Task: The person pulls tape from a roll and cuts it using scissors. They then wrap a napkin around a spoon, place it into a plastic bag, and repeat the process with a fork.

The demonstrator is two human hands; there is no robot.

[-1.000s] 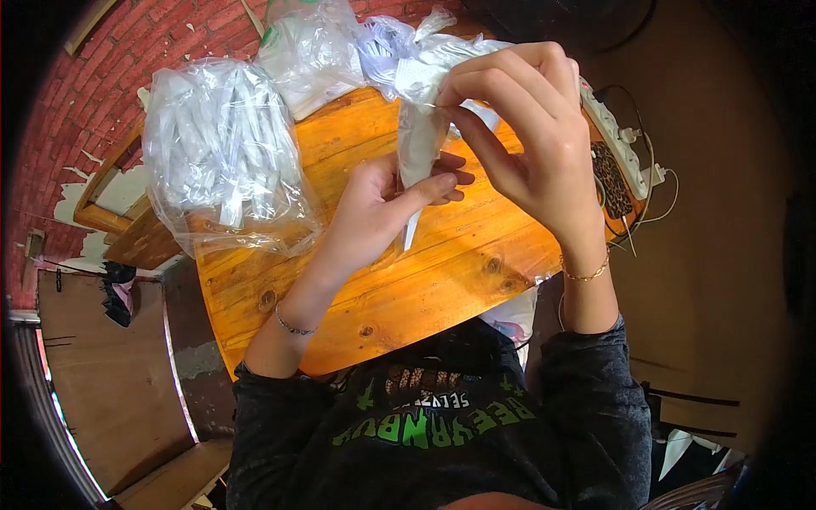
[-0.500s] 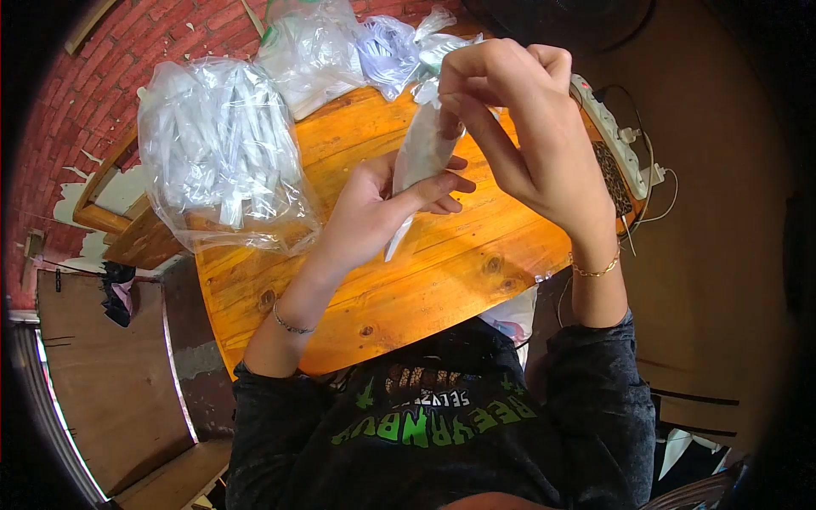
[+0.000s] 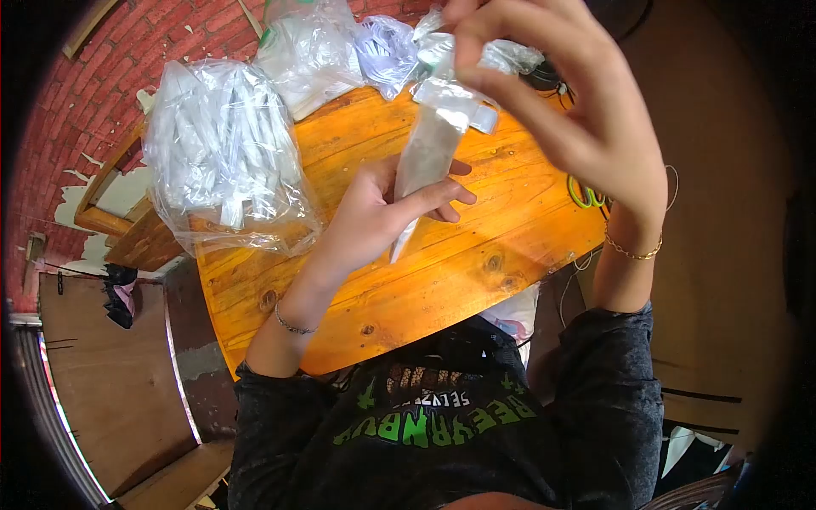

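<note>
A narrow clear plastic packet [image 3: 429, 144] with whitish contents stands tilted above the table, its lower end tapering to a point. My left hand [image 3: 374, 208] grips its lower part between thumb and fingers. Above and to the right, my right hand [image 3: 586, 110] is raised, thumb and forefinger closed at the packet's clear top edge. The exact contact there is partly hidden by the fingers. A large clear bag [image 3: 225, 144] full of similar slim white packets lies to the left of my left hand.
The wooden table [image 3: 425, 297] carries more plastic bags [image 3: 310, 59] and a bundle of pale purple plastic [image 3: 387, 55] at the back. Green-handled scissors [image 3: 583, 194] lie near the right edge, partly behind my wrist. A red brick wall [image 3: 93, 110] rises at the left.
My right hand has moved up and to the right, and the packet's top looks more stretched out. The scissors now show; the power strip is hidden. My left hand stays nearly in place.
</note>
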